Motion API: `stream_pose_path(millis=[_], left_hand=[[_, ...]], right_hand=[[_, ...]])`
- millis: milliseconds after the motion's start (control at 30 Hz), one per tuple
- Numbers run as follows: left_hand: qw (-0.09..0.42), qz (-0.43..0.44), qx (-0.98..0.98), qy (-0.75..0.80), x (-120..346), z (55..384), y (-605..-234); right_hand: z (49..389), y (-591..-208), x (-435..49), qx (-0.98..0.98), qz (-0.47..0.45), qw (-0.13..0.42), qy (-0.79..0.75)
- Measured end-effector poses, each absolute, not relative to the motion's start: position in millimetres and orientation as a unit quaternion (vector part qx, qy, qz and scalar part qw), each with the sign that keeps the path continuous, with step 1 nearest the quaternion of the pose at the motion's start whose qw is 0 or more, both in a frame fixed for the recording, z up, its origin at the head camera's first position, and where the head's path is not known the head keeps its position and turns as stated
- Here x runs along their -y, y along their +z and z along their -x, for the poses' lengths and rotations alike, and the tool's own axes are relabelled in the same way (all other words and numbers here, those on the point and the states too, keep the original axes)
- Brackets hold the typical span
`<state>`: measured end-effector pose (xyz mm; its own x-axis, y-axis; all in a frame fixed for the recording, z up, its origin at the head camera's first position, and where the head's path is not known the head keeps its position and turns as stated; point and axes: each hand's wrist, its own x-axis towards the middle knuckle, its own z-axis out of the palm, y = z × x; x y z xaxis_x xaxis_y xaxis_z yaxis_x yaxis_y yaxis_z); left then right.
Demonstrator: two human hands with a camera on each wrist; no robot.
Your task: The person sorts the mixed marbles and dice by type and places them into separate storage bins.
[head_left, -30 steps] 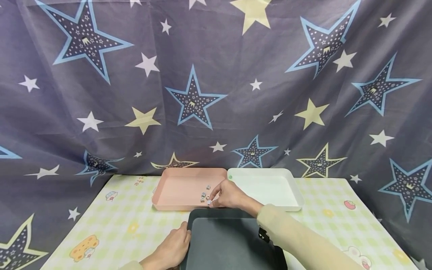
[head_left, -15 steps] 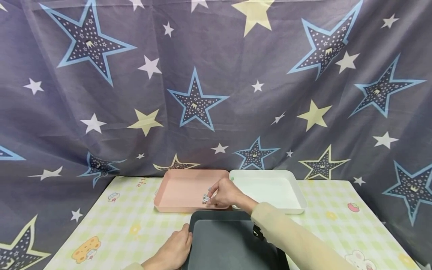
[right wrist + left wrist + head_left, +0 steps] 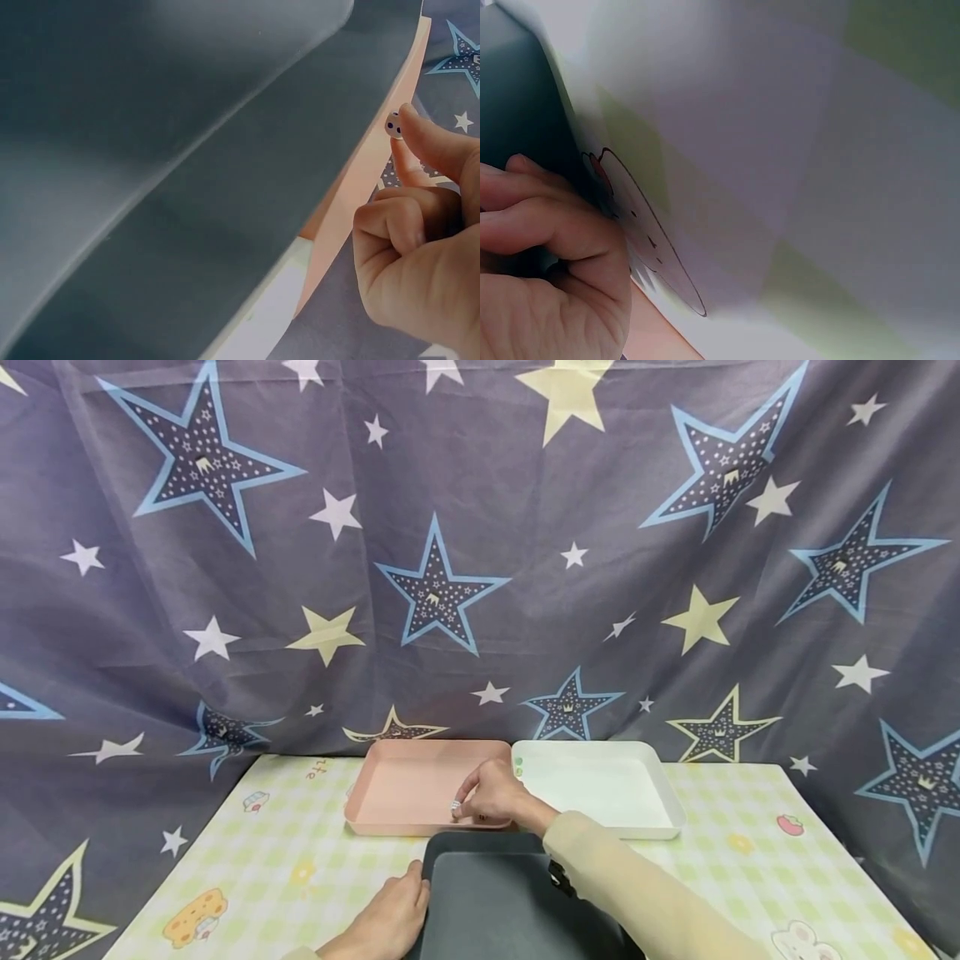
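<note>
My right hand (image 3: 495,795) is over the near right part of the pink tray (image 3: 397,828). In the right wrist view, its thumb and a finger pinch a white die (image 3: 394,125) with dark pips, while the other fingers are curled in. From the head view the hand covers most of what lies beneath it; a small patterned white die (image 3: 455,807) shows at its fingertips. My left hand (image 3: 390,912) grips the left rim of the dark grey tray (image 3: 495,893). The left wrist view shows that hand's fingers (image 3: 547,225) bent at the tray's edge.
A white tray (image 3: 671,814) stands to the right of the pink one, against it. Both are at the back of a table with a green-checked cloth (image 3: 262,860). Behind them hangs a dark star-patterned curtain (image 3: 480,527). The grey tray is in front, close to both.
My right hand has shifted slightly left and down over the pink tray, hiding the several dice visible there earlier. The left hand stays on the grey tray's rim. The head view has tilted a little.
</note>
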<state>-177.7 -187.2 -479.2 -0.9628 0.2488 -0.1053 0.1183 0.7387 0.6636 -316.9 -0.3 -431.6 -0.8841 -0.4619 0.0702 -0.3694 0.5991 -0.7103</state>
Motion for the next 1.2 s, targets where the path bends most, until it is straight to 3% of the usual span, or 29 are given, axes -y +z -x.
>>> stream_pose_path(millis=[333, 1200], left_hand=[[0.092, -0.099, -0.934, 0.331, 189.1, 181.2, -480.3], [0.072, -0.109, -0.933, 0.335, 185.6, 186.4, -491.0]], right_hand=[[319.6, -436.2, 9.5, -0.905, 0.234, 0.02, -0.355], [324.4, -443.9, 30.9, -0.902, 0.197, 0.034, -0.383]])
